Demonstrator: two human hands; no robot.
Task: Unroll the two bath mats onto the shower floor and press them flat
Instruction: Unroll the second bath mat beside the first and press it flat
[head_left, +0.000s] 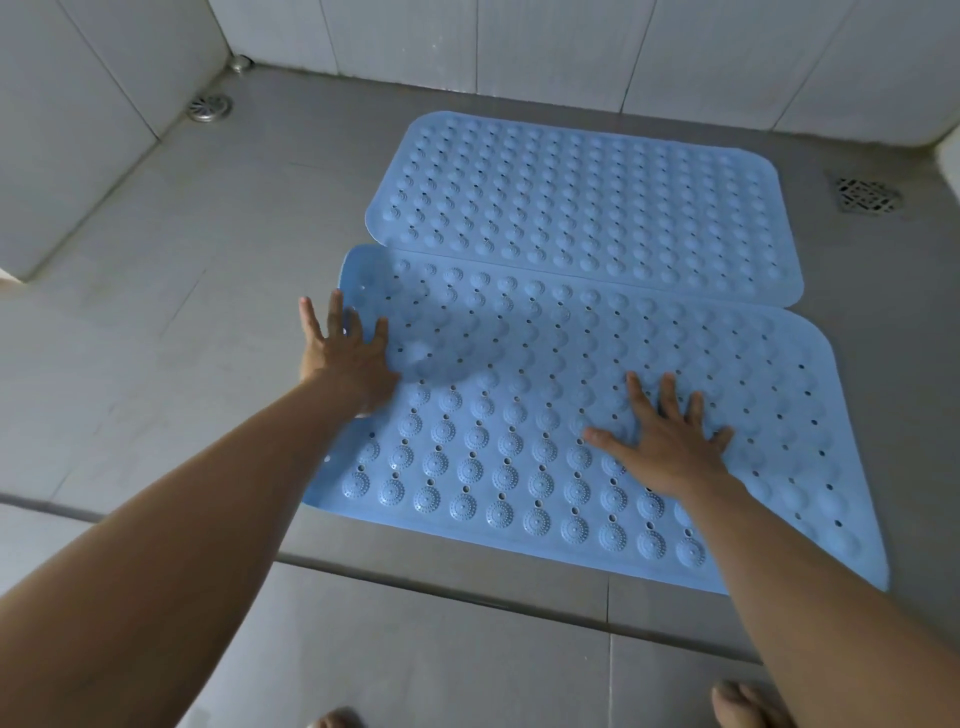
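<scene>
Two light blue rubber bath mats lie unrolled side by side on the grey shower floor (208, 249). The far mat (582, 208) lies flat near the back wall. The near mat (519, 457) touches it along its long edge, and its left end still curls up slightly. My left hand (345, 353) presses that raised left end with straight, spread fingers. With its palm down and fingers spread, my right hand (665, 441) presses the middle of the near mat.
A round drain (209, 107) sits in the far left corner and a square drain (866, 195) at the right. Tiled walls close the back and left. A low floor step (467, 577) runs in front of the near mat; my toes (743, 701) show at the bottom.
</scene>
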